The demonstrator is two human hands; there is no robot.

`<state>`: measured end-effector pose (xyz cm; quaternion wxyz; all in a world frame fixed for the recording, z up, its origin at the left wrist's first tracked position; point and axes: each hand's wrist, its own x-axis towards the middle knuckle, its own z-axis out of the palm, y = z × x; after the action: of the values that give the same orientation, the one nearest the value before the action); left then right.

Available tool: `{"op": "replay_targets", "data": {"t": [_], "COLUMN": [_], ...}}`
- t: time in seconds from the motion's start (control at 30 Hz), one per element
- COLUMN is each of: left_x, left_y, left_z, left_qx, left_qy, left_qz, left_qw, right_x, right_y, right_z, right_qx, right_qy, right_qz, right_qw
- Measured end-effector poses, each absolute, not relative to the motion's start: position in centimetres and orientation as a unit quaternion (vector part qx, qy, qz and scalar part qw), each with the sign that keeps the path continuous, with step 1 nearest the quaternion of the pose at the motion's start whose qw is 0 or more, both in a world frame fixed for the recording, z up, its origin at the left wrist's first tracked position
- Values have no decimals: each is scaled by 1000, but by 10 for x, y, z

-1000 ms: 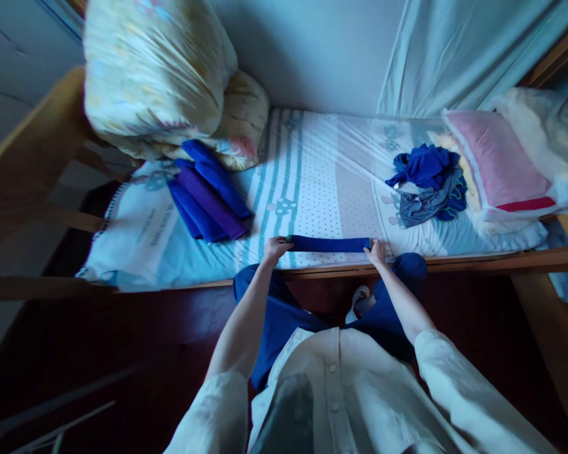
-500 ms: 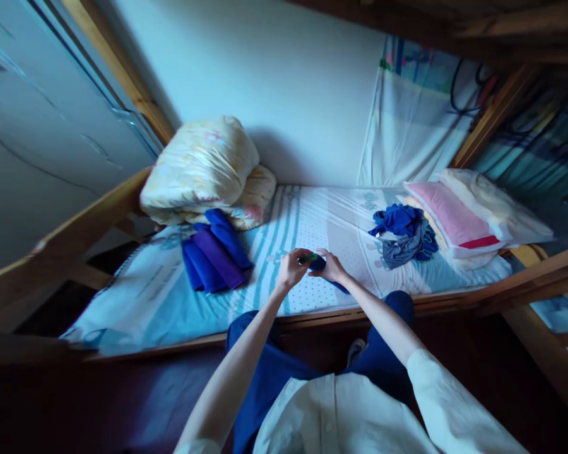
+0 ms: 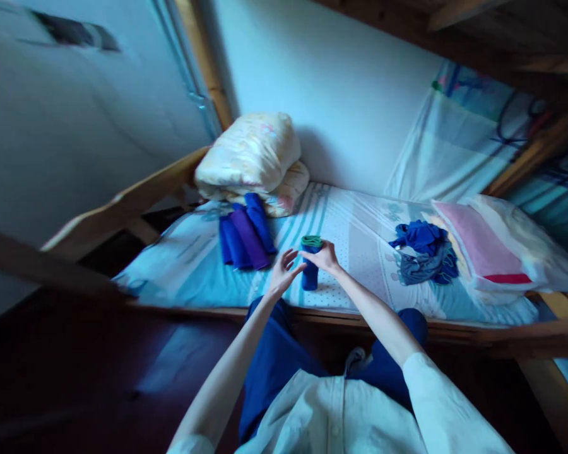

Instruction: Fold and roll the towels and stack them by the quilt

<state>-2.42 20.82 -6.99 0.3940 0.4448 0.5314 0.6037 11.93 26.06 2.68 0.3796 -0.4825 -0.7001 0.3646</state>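
Observation:
A dark blue folded cloth (image 3: 310,277) with green edging at its top stands upright near the front edge of the bed. My right hand (image 3: 326,256) is wrapped round its upper part, thumb across the near side. Just left of the cloth is my left hand (image 3: 284,273), fingers spread and holding nothing. Farther left lie several blue rolled cloths (image 3: 239,243) and a purple one (image 3: 249,236), side by side. To the right sits a loose heap of blue and grey cloth (image 3: 423,252).
A floral quilt (image 3: 253,151) is piled at the left end of the mattress (image 3: 355,227). Pink and white pillows (image 3: 483,243) lie at the right end. Wooden rails (image 3: 137,189) bound the bed, and upper bunk beams (image 3: 407,31) hang overhead.
The blue cloth has come upright, with its green edging facing up. My left hand has let go of it and opened. The camera view has turned left.

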Motion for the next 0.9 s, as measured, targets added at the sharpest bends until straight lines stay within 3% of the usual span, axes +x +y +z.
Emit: {"op": "replay_targets", "data": {"t": [0.3, 0.47, 0.9], "left_x": [-91, -126, -171], "left_y": [207, 218, 221], "left_z": [-126, -136, -159], "left_qx": [383, 322, 235], "left_qy": [686, 732, 758], "left_qz": [555, 547, 546], "left_qw": [275, 248, 268], "right_x": [-6, -67, -139], "right_y": [285, 297, 321], "right_z": [32, 30, -32], "right_qx": [-456, -416, -403], "right_qy": [-627, -659, -685], "right_qz": [487, 479, 491], "right_qw": [402, 404, 357]}}
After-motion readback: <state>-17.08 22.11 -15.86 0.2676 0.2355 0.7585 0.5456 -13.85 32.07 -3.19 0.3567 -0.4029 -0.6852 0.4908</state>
